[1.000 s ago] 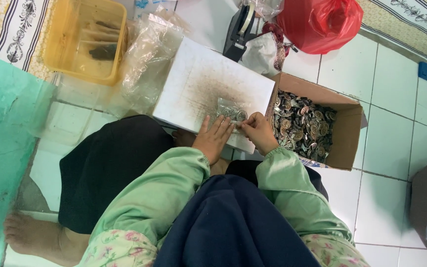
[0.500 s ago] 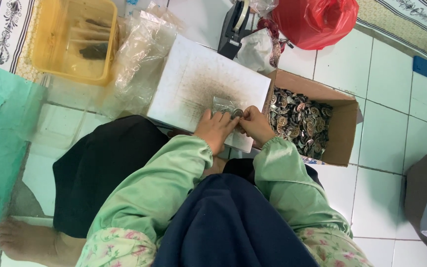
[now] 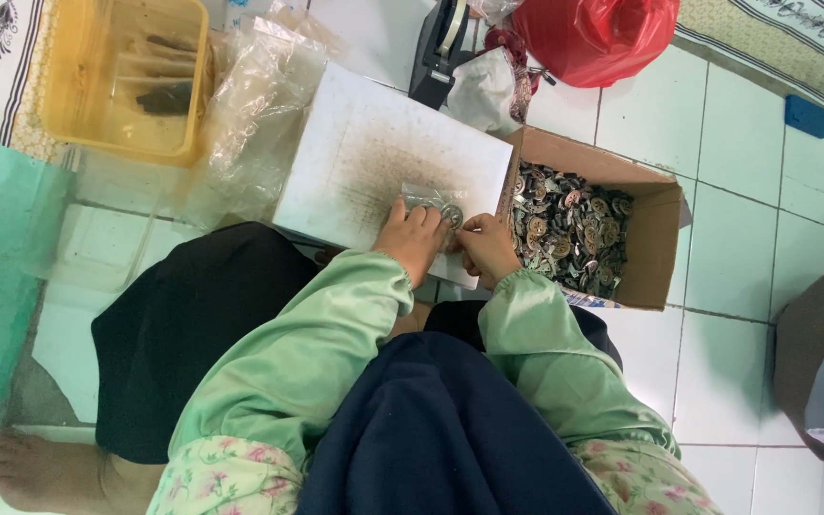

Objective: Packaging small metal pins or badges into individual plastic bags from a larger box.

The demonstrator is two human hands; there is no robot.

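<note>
Hands [image 3: 450, 243] – clear packet [image 3: 434, 202] at fingertips, touching

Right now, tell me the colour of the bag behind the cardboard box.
Red bag, seen in the head view.

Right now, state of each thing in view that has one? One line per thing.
Left hand: pressed on the small clear bag.
Right hand: fingers pinching at the bag's edge.
Small clear bag: flat on the white board, round metal pieces inside.
White board: lying flat, stained.
Cardboard box: open, heaped with small metal pieces.
Yellow tub: open, nearly empty.
Red plastic bag: bunched, full.
Tape dispenser: roll loaded.
</note>
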